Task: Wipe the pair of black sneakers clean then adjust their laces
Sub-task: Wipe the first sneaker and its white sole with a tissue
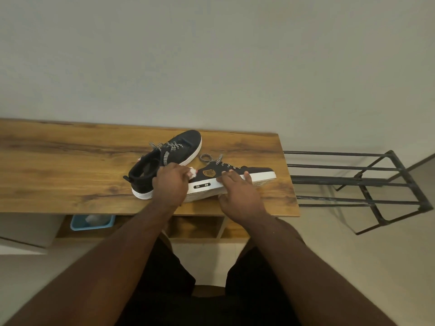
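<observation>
Two black sneakers with white soles and zigzag laces lie on a wooden table [70, 161]. The far sneaker [164, 158] stands upright, toe pointing away. The near sneaker [235, 175] is tipped on its side, toe to the right, its gold badge and white sole edge facing me. My left hand [170, 182] holds a small white cloth [193, 172] against the heel side of the near sneaker. My right hand [237, 194] grips the near sneaker's sole at the middle, fingers over the upper and thumb below.
The table's right edge ends by a black metal rack [367, 184] standing on the floor. A blue bin [93, 222] sits on a shelf under the table. A plain wall runs behind the table.
</observation>
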